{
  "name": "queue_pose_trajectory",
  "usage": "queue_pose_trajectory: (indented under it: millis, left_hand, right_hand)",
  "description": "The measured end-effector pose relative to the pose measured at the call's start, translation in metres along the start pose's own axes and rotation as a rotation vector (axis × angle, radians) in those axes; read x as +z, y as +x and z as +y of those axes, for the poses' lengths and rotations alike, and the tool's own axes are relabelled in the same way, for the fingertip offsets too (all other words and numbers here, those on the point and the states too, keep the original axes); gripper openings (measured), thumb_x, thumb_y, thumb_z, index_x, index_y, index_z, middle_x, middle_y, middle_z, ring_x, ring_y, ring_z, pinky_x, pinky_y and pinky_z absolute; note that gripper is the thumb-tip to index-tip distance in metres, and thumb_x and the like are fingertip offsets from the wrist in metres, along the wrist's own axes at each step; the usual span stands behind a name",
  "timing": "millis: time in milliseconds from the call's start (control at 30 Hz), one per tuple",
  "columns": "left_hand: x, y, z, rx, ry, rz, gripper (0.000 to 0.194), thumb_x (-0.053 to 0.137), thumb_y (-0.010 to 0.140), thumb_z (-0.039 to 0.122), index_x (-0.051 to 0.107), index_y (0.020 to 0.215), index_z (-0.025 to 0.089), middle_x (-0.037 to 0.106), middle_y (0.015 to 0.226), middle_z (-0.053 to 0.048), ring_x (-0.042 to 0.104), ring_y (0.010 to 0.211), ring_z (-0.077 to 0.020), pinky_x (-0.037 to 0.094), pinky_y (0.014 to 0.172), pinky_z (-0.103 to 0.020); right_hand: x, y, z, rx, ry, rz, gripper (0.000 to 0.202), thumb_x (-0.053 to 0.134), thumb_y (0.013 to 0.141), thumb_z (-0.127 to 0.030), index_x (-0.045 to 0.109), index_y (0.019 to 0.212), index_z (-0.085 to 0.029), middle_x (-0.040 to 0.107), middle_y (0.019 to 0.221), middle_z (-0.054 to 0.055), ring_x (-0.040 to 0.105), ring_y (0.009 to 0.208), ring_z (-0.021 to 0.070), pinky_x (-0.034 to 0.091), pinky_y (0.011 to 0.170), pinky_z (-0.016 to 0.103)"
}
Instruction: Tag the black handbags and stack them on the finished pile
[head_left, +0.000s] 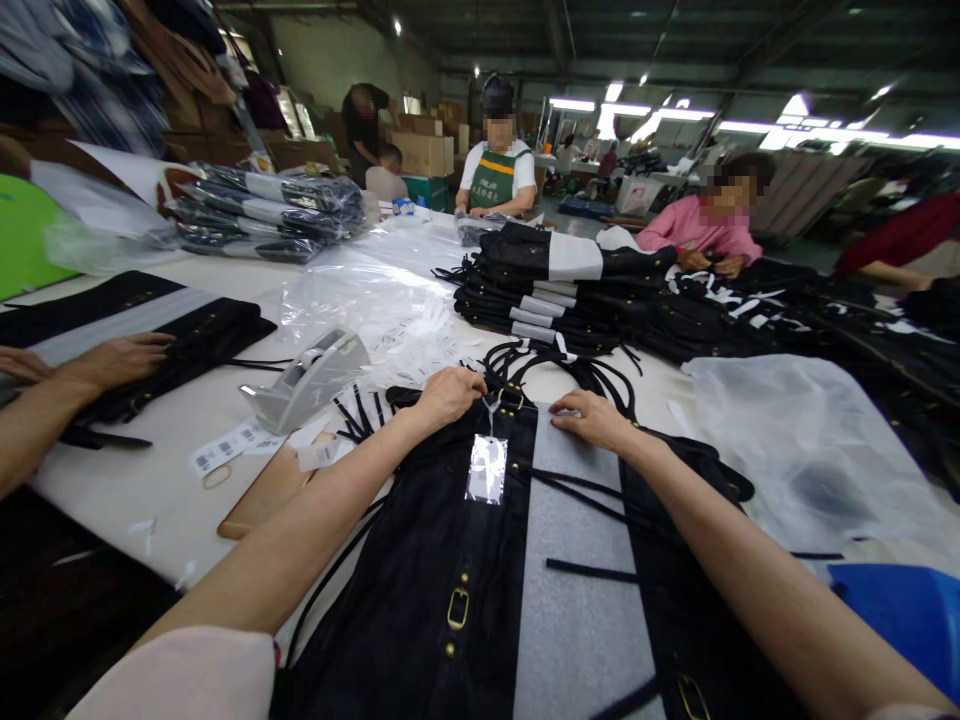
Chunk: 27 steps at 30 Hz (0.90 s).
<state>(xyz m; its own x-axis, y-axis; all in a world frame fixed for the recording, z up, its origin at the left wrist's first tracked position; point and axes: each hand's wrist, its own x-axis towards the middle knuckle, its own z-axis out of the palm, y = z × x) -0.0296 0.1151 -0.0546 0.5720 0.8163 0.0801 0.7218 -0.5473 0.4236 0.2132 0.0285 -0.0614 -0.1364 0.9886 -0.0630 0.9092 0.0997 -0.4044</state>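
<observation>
A black garment (420, 560) with brass buckles, studs and thin straps lies before me on the table. Down its middle runs a strip of grey paper or cloth-like sheet (577, 610). At the garment's top edge, beside a buckle, the fingers of my left hand (452, 396) are pinched together on it. Just below those fingertips, a shiny tag (487, 468) hangs on a thin string over the black cloth. My right hand (592, 418) rests at the upper end of the grey strip, fingers bent a little and apart, holding nothing.
A grey tape dispenser (311, 375), barcode labels (225, 447) and a tan flat case (262, 490) lie at left. Beyond are stacked black garments (540, 290) and bagged ones (262, 210). Clear plastic (810, 440) lies right. A co-worker's hands (120, 365) touch another garment.
</observation>
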Motion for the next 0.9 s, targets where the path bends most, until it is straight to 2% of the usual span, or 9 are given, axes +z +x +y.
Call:
queue_pose_trajectory:
  millis: [100,233,400,467,567,667,767,900]
  left_hand:
    - [-0.003,0.001,0.002,-0.019,-0.002,0.02,0.021,0.052,0.073,0.02,0.07,0.083,0.025,0.068,0.085,0.001,0.059,0.084,-0.0164,0.041,0.074,-0.024]
    - [-0.006,0.002,0.004,-0.023,-0.01,0.044,0.021,0.052,0.072,0.018,0.07,0.082,0.023,0.068,0.084,0.0,0.06,0.082,-0.017,0.041,0.073,-0.025]
    - [-0.003,0.002,0.003,-0.032,-0.014,0.066,0.018,0.052,0.072,0.019,0.069,0.079,0.023,0.068,0.079,0.0,0.059,0.078,-0.0151,0.041,0.07,-0.023]
    - [-0.002,0.003,0.002,-0.027,-0.053,0.068,0.016,0.053,0.071,0.019,0.069,0.076,0.022,0.067,0.076,0.0,0.059,0.075,-0.0143,0.041,0.069,-0.023]
    - [0.0,0.006,0.002,-0.021,-0.189,0.064,0.013,0.055,0.069,0.018,0.068,0.072,0.019,0.065,0.068,0.001,0.058,0.067,-0.0122,0.042,0.064,-0.021]
    - [0.002,0.007,0.005,-0.046,-0.362,0.054,0.01,0.056,0.068,0.019,0.066,0.069,0.016,0.058,0.053,0.003,0.053,0.052,-0.009,0.039,0.053,-0.019]
    - [0.005,0.005,0.013,-0.062,-0.544,0.07,0.008,0.057,0.067,0.018,0.064,0.068,0.013,0.054,0.048,0.004,0.048,0.042,-0.0065,0.035,0.045,-0.018]
    - [0.011,-0.001,0.026,-0.041,-0.806,0.047,0.006,0.057,0.067,0.015,0.06,0.067,0.011,0.061,0.061,0.0,0.049,0.04,-0.0051,0.036,0.043,-0.017]
  right_hand:
    - [-0.003,0.001,0.005,0.029,0.053,-0.049,0.028,0.051,0.081,-0.034,0.065,0.099,-0.018,0.062,0.107,0.006,0.055,0.099,0.0192,0.04,0.088,0.031]
    - [-0.003,0.003,0.014,0.006,0.097,-0.065,0.024,0.048,0.083,-0.028,0.066,0.095,-0.018,0.067,0.095,0.004,0.059,0.09,0.0167,0.042,0.083,0.027]
    - [-0.005,0.004,0.008,-0.033,-0.191,0.168,0.024,0.042,0.086,-0.025,0.063,0.091,-0.014,0.065,0.089,0.007,0.057,0.087,0.0175,0.039,0.08,0.028]
    - [-0.012,0.0,0.0,-0.06,-0.221,0.243,0.024,0.041,0.087,-0.025,0.062,0.091,-0.014,0.064,0.087,0.008,0.057,0.084,0.0175,0.038,0.08,0.029]
    - [-0.027,-0.007,-0.015,-0.095,-0.017,0.291,0.022,0.044,0.084,-0.027,0.057,0.098,-0.015,0.062,0.08,0.005,0.056,0.073,0.0149,0.04,0.071,0.027]
    - [-0.033,-0.012,-0.026,-0.112,0.375,0.157,0.026,0.048,0.081,-0.034,0.054,0.1,-0.017,0.058,0.07,0.0,0.051,0.061,0.0116,0.039,0.059,0.023]
    - [-0.02,-0.014,-0.027,-0.057,0.689,-0.024,0.029,0.054,0.076,-0.039,0.057,0.095,-0.018,0.056,0.067,-0.001,0.049,0.058,0.0103,0.037,0.053,0.023]
    - [0.007,-0.017,-0.019,0.013,0.866,-0.06,0.039,0.06,0.072,-0.039,0.057,0.106,-0.02,0.054,0.064,-0.003,0.046,0.056,0.0092,0.036,0.053,0.023]
